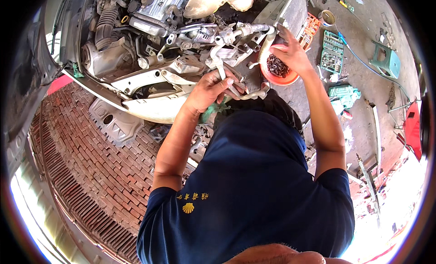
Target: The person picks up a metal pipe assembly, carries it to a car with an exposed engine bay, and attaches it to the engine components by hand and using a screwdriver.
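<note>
A bent, dull silver metal pipe assembly with branches and flanged ends lies across the front of an opened car engine bay. My left hand is wrapped round its lower bend, thumb on top; the fingers beneath are partly hidden. At the assembly's right end, my right hand grips the pipe, with fingers at its upper bend and the thumb lower down. Just under this hand sits a red plastic bowl, partly covered by it. Many small dark bolts fill the bowl.
The engine and a pale front body panel are ahead and left. A radiator stands beyond the bowl. Rightward lie an orange tool tray, a green socket set and a green stool. A metal shield rests on bricks.
</note>
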A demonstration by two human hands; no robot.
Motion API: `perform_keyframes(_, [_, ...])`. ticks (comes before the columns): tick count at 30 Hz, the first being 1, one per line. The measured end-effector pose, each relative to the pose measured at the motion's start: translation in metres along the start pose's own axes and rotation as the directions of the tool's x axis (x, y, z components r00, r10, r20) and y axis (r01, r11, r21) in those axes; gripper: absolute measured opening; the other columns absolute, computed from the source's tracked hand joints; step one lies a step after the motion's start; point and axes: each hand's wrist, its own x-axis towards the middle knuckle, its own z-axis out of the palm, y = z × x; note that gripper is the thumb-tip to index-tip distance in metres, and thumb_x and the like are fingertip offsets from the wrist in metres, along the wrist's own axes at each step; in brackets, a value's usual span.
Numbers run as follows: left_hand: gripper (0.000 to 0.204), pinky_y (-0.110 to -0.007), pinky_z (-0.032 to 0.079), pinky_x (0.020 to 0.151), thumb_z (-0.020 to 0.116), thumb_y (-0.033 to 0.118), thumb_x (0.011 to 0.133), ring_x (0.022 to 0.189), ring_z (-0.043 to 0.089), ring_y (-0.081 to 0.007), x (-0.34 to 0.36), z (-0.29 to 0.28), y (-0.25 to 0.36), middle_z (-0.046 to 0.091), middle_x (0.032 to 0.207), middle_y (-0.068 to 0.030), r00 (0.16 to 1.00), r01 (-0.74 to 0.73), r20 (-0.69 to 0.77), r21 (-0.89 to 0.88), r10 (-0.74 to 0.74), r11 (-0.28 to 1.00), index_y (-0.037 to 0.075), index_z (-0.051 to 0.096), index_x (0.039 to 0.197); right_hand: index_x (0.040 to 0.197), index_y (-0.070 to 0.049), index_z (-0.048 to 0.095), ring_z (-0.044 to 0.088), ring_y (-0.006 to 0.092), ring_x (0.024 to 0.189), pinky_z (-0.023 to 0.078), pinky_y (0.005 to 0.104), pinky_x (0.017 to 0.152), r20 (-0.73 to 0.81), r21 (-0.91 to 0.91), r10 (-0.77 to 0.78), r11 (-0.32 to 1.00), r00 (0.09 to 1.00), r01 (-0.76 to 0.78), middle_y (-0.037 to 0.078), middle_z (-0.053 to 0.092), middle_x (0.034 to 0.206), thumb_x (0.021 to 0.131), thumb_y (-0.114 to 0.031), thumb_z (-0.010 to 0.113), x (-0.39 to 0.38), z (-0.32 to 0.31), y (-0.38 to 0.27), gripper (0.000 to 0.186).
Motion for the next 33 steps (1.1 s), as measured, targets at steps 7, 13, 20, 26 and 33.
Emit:
perform_keyframes(7, [0.020,-0.019,0.044,0.051,0.057,0.020,0.107,0.087,0.077,-0.0177,-0.007,-0.001,-0.020,0.077,0.102,-0.0140,0.999,-0.021,-0.030,-0.030,0.020,0.999,0.002,0.060,0.116,0.131,-0.002,0.062,0.069,0.0397,0.111,0.053,0.0436,0.096,-0.094,0.055,0.074,0.996,0.993,-0.069,0.024,0.071,0.117,0.092,-0.036,0.073,0.031,0.018,-0.030,0.053])
perform_keyframes(13, [0.023,-0.019,0.043,0.050,0.055,0.019,0.108,0.087,0.075,-0.0140,0.001,0.012,-0.035,0.077,0.104,-0.0124,0.980,-0.018,-0.197,0.030,0.023,0.999,0.001,0.061,0.119,0.132,-0.005,0.062,0.069,0.0368,0.113,0.053,0.0416,0.096,-0.126,-0.002,-0.028,1.000,0.992,0.028,0.021,0.072,0.119,0.095,-0.030,0.072,0.051,0.025,-0.024,0.046])
perform_keyframes(20, [0.028,-0.022,0.043,0.048,0.056,0.015,0.106,0.088,0.075,-0.0186,0.025,0.034,-0.072,0.072,0.112,-0.0132,0.965,0.017,-0.259,-0.078,-0.037,0.997,0.001,0.045,0.128,0.135,-0.011,0.062,0.067,0.0392,0.115,0.052,0.0435,0.098,-0.110,0.017,-0.077,0.997,0.991,0.079,0.019,0.071,0.120,0.093,-0.028,0.071,0.085,0.035,-0.007,0.046])
perform_keyframes(26, [0.048,-0.025,0.046,0.051,0.061,0.016,0.100,0.078,0.072,-0.0181,0.049,0.044,-0.076,0.068,0.109,-0.0150,0.918,0.039,-0.383,-0.174,-0.104,0.984,-0.006,0.040,0.137,0.136,-0.012,0.062,0.068,0.0321,0.117,0.052,0.0391,0.100,-0.106,0.072,-0.141,0.986,0.984,0.149,0.017,0.070,0.123,0.093,-0.021,0.070,0.102,0.034,0.006,0.044])
perform_keyframes(33, [0.035,-0.030,0.045,0.049,0.063,0.017,0.098,0.075,0.070,-0.0204,0.081,0.042,-0.089,0.068,0.100,-0.0128,0.887,0.062,-0.388,-0.438,-0.251,0.897,0.005,0.047,0.127,0.137,-0.006,0.060,0.068,0.0255,0.118,0.051,0.0364,0.101,-0.069,0.163,-0.029,0.986,0.997,0.039,0.015,0.069,0.128,0.094,-0.016,0.068,0.120,0.048,0.039,0.045])
